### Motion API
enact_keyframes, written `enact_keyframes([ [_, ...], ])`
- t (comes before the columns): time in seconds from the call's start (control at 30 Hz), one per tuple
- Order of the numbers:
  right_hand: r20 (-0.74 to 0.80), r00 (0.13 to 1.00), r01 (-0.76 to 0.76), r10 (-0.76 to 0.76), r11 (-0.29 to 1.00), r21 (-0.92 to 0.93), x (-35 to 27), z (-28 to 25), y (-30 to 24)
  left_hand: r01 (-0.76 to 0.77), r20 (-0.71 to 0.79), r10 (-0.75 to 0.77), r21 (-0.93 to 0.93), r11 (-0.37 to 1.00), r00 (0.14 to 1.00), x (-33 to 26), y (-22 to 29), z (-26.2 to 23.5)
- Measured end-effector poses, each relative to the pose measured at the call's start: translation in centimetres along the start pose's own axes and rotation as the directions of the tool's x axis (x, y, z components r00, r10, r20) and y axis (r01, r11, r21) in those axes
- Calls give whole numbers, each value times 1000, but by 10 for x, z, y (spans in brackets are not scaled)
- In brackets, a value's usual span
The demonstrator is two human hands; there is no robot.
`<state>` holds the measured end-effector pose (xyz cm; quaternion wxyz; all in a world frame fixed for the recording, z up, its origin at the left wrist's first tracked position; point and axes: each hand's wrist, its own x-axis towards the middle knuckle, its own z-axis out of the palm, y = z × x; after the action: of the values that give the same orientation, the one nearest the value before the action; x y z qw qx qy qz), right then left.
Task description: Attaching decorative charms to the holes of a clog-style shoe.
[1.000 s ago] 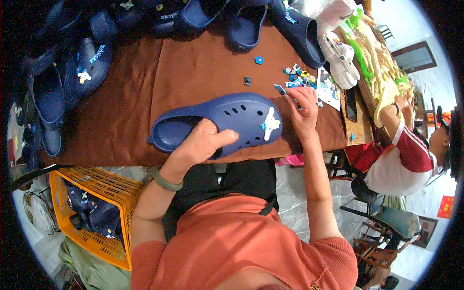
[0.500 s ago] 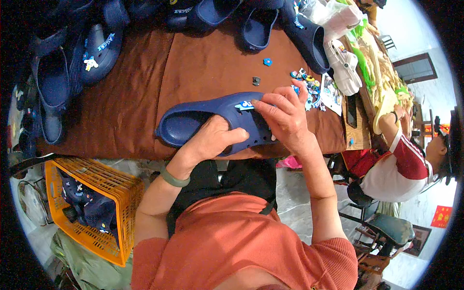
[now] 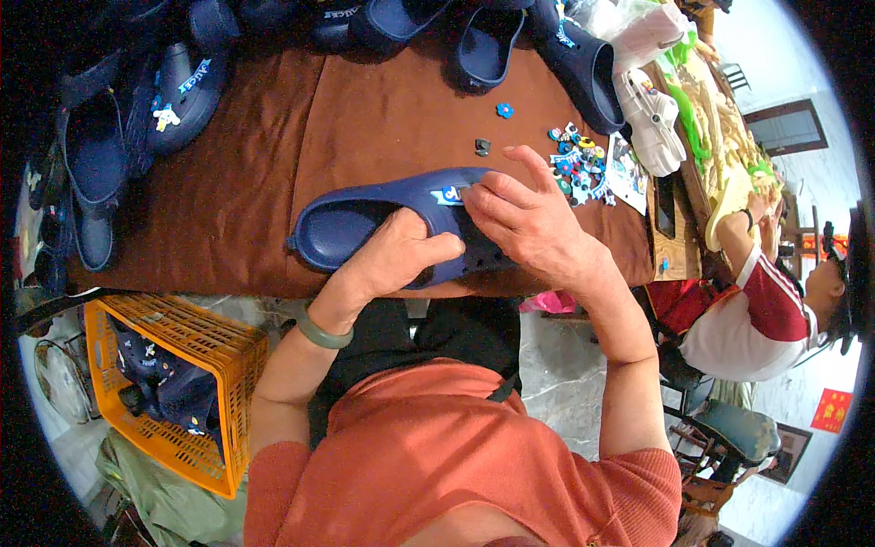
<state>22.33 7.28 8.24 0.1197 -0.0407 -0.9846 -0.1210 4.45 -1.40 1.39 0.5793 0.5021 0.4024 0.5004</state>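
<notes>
A navy blue clog (image 3: 437,217) lies sideways before me near the table's front edge, its heel opening to the left. My left hand (image 3: 394,253) grips it, fingers tucked inside the opening and thumb over the upper. On top of the upper sits a blue-and-white shoe charm (image 3: 448,195). Closed fingers of my right hand (image 3: 524,217) pinch at this charm's right end, with the index finger raised. That hand hides much of the toe. Beyond the clog lie a small dark piece (image 3: 482,147) and a blue flower charm (image 3: 504,110).
Several colourful charms (image 3: 576,162) lie right of centre beside a printed card (image 3: 627,178). More navy clogs (image 3: 187,100) line the table's left and far sides. White clogs (image 3: 652,123) stand right. An orange crate (image 3: 232,365) holds navy clogs. A co-worker (image 3: 747,319) sits at right.
My right hand has shifted slightly left along the charm, its wrist turning and its fingers covering more of it. My left hand keeps its grip; the clog has barely moved.
</notes>
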Motion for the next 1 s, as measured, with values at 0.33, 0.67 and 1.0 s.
enact_keyframes([
  [0.33,138,990,-4,6,1000,-16,3,-5,-3,85,-6,-86,-54,995,996,4,4,2],
  [0.67,-384,649,-602,657,752,269,-77,48,75,200,-17,-206,-176,964,978,24,-7,-17],
  [1.0,-228,599,-758,768,635,148,-139,82,45,168,-169,-214,-251,953,962,31,-25,-35],
])
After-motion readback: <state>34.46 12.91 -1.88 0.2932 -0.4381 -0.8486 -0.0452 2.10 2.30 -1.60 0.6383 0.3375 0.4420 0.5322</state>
